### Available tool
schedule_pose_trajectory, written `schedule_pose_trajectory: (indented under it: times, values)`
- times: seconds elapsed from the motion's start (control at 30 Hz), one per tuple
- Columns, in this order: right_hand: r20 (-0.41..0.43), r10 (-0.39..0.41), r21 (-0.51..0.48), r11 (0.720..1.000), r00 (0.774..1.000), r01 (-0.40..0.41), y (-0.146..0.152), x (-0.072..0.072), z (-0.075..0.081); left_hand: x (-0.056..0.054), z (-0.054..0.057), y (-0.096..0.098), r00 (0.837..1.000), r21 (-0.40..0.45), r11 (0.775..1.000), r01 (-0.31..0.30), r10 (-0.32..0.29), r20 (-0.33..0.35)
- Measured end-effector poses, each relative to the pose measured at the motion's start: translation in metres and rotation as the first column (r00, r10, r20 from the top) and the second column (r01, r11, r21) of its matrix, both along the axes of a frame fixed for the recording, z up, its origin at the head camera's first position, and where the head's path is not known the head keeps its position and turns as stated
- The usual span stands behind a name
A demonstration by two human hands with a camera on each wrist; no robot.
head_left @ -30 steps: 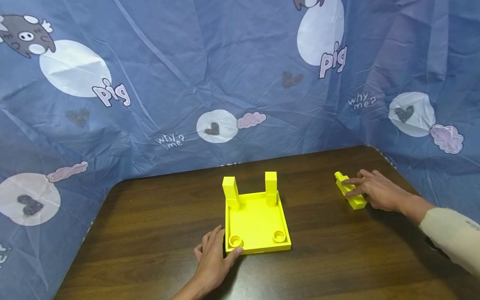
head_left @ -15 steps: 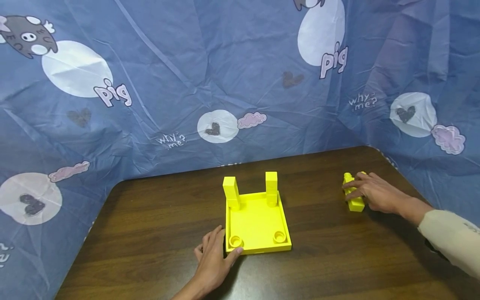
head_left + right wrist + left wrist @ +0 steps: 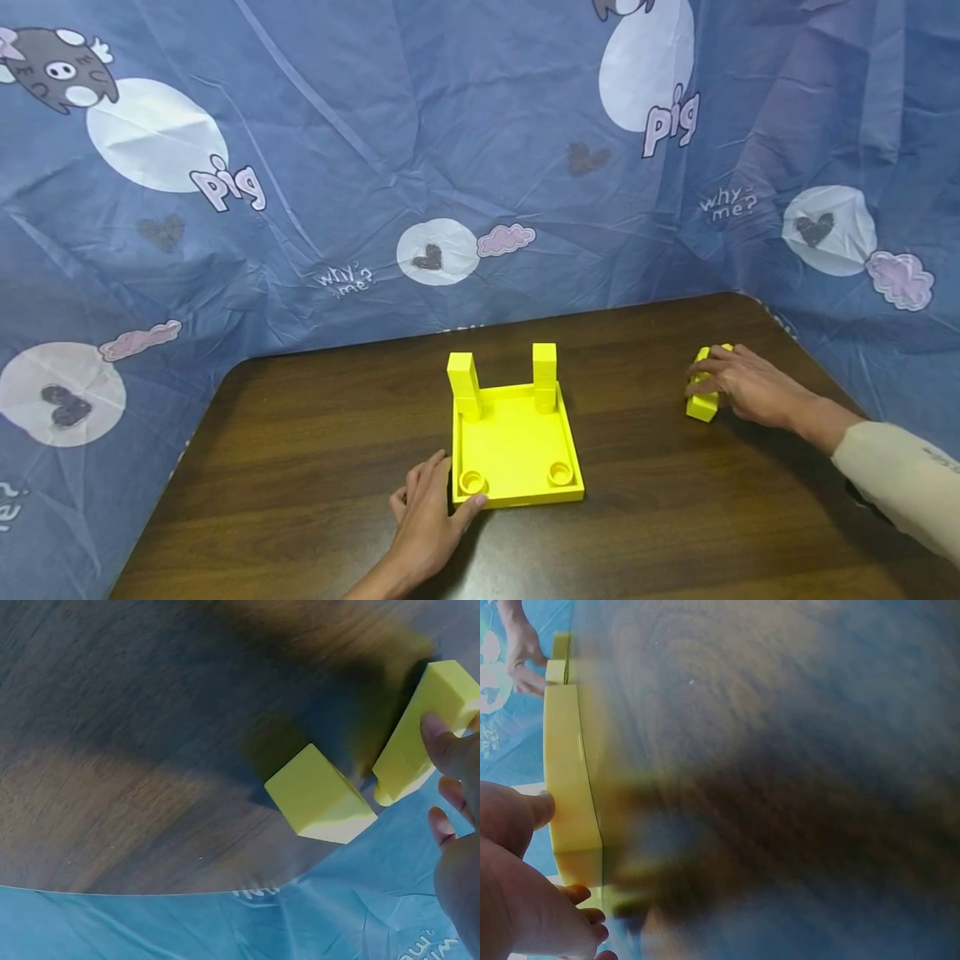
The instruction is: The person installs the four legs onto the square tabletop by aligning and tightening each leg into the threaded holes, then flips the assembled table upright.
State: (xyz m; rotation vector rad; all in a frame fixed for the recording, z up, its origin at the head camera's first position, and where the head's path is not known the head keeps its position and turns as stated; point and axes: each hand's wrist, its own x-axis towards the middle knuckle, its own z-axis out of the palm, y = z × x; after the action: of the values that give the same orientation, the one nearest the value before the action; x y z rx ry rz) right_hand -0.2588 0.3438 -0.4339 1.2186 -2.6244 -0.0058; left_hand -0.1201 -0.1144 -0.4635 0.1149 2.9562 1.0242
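A yellow square tray-like base point(image 3: 516, 442) lies on the table, its raised rim facing up. Two square legs point(image 3: 463, 383) stand upright at its far corners, and round sockets point(image 3: 558, 473) occupy the near corners. At the near left corner my left hand point(image 3: 429, 521) holds the base, thumb on the front edge and fingers along the left side. To the right of the base, my right hand point(image 3: 750, 387) pinches a loose yellow leg point(image 3: 702, 406) lying on the table; fingers cover part of it. The right wrist view shows the thumb on this leg point(image 3: 420, 727), its small peg end pointing down.
A second yellow block point(image 3: 319, 795) lies beside the held leg, mostly hidden by the right hand in the head view. The brown wooden table point(image 3: 315, 467) has rounded far corners. A blue printed cloth point(image 3: 337, 167) hangs behind it.
The loose leg has turned under my right hand, its peg end swinging from far left toward the right. The right fingers have closed further over it. My left hand and the base stay put.
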Motion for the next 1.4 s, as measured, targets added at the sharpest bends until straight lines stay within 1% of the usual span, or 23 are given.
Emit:
schedule_pose_trajectory:
  times: [0.1, 0.27, 0.4, 0.53, 0.63, 0.73, 0.9, 0.97, 1.07, 1.1, 1.17, 1.23, 1.3, 1.33, 1.4]
  values:
    - [-0.043, 0.023, -0.031, 0.999, 0.999, -0.024, -0.002, -0.003, 0.0, 0.0, 0.0, 0.0, 1.0, 0.001, 1.0, 0.002, -0.002, -0.008]
    - [-0.097, 0.052, -0.118, 0.991, 0.994, -0.063, -0.007, -0.004, 0.006, 0.0, 0.0, 0.001, 1.0, 0.001, 1.0, -0.003, 0.003, -0.005]
    - [-0.09, 0.056, -0.215, 0.974, 0.994, -0.074, -0.015, -0.004, 0.011, 0.0, 0.0, 0.001, 1.0, 0.001, 1.0, -0.004, 0.004, -0.001]
    - [-0.053, 0.036, -0.309, 0.95, 0.998, -0.05, -0.024, -0.003, 0.016, 0.001, -0.001, 0.001, 1.0, 0.003, 1.0, -0.004, 0.004, -0.006]
    - [-0.006, 0.018, -0.375, 0.927, 1.0, -0.019, -0.03, -0.001, 0.019, 0.001, 0.0, 0.001, 1.0, 0.005, 1.0, -0.002, 0.002, -0.009]
    - [0.039, 0.013, -0.443, 0.897, 0.999, 0.006, -0.036, 0.002, 0.021, 0.001, 0.0, 0.001, 1.0, 0.008, 1.0, 0.0, 0.0, -0.005]
    - [0.08, 0.022, -0.552, 0.834, 0.997, 0.025, -0.044, 0.005, 0.019, 0.001, 0.0, 0.001, 1.0, 0.014, 1.0, 0.0, 0.0, 0.004]
    - [0.102, 0.018, -0.588, 0.808, 0.995, 0.045, -0.047, 0.005, 0.018, 0.001, 0.0, 0.001, 1.0, 0.013, 1.0, -0.003, 0.003, 0.006]
    - [0.145, 0.002, -0.62, 0.779, 0.989, 0.09, -0.052, 0.007, 0.02, 0.0, 0.0, 0.001, 1.0, 0.009, 1.0, -0.002, 0.002, 0.008]
    - [0.171, -0.005, -0.627, 0.77, 0.985, 0.113, -0.053, 0.008, 0.021, 0.0, 0.0, 0.001, 1.0, 0.008, 1.0, -0.003, 0.002, 0.008]
    - [0.243, -0.025, -0.636, 0.75, 0.97, 0.179, -0.057, 0.011, 0.025, 0.0, 0.0, 0.001, 1.0, 0.007, 1.0, -0.001, 0.001, 0.01]
    - [0.328, -0.035, -0.643, 0.723, 0.944, 0.251, -0.061, 0.014, 0.029, 0.0, 0.0, 0.001, 1.0, 0.009, 1.0, 0.0, 0.0, 0.007]
    - [0.412, -0.029, -0.651, 0.69, 0.911, 0.317, -0.064, 0.017, 0.033, 0.0, 0.0, 0.001, 1.0, 0.008, 1.0, 0.0, 0.0, 0.008]
    - [0.445, -0.022, -0.657, 0.672, 0.895, 0.343, -0.066, 0.018, 0.035, 0.0, 0.0, 0.001, 1.0, 0.008, 1.0, 0.0, 0.0, 0.009]
    - [0.479, -0.001, -0.67, 0.645, 0.878, 0.367, -0.069, 0.02, 0.037, 0.0, 0.0, 0.001, 1.0, 0.007, 1.0, 0.001, -0.001, 0.01]
